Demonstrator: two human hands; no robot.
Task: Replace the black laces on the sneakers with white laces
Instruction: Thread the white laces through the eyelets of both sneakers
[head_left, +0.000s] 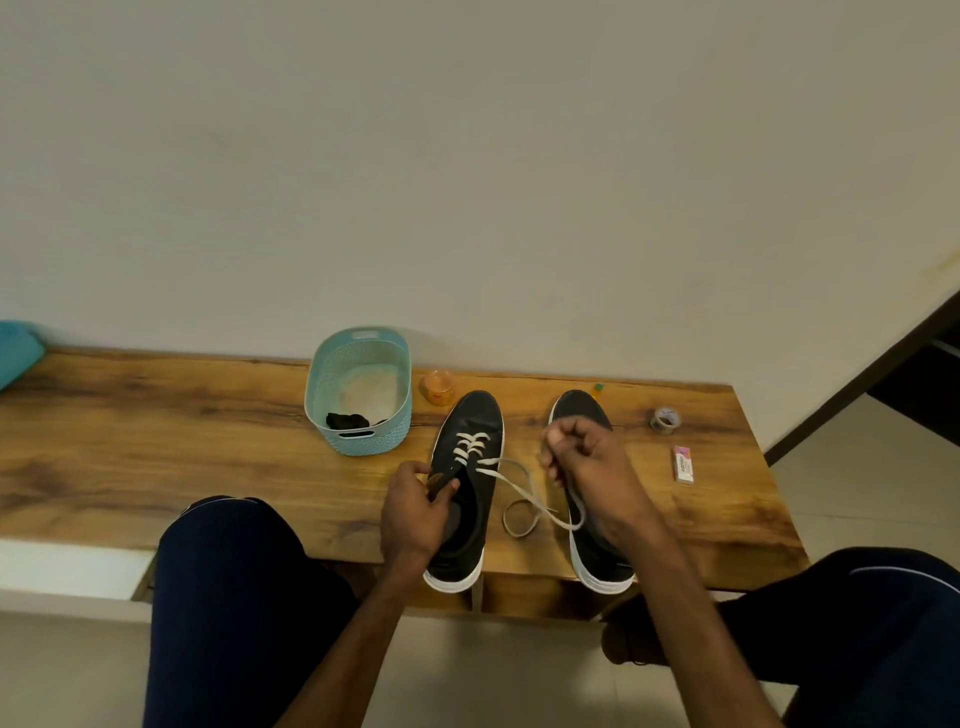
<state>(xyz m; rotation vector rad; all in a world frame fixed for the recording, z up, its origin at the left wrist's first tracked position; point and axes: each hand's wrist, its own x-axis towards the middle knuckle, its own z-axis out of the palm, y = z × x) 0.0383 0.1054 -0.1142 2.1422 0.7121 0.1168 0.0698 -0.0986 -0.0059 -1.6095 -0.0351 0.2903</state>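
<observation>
Two black sneakers with white soles stand side by side on a wooden bench (156, 441), toes toward the wall. The left sneaker (467, 467) has a white lace (519, 493) threaded through its front eyelets, and the lace's loose end loops over the bench between the shoes. My left hand (415, 514) grips this sneaker's tongue at the opening. My right hand (587, 462) is curled round the lace and hovers over the right sneaker (576, 410), hiding its middle. Removed black laces (347, 420) lie in the teal basket (358, 395).
Behind the shoes stand a small orange jar (439, 387) and a tiny yellow-green object (599, 387). A tape roll (665, 418) and a white eraser (684, 465) lie at the bench's right end. My knees frame the bench's front edge. A wall rises just behind.
</observation>
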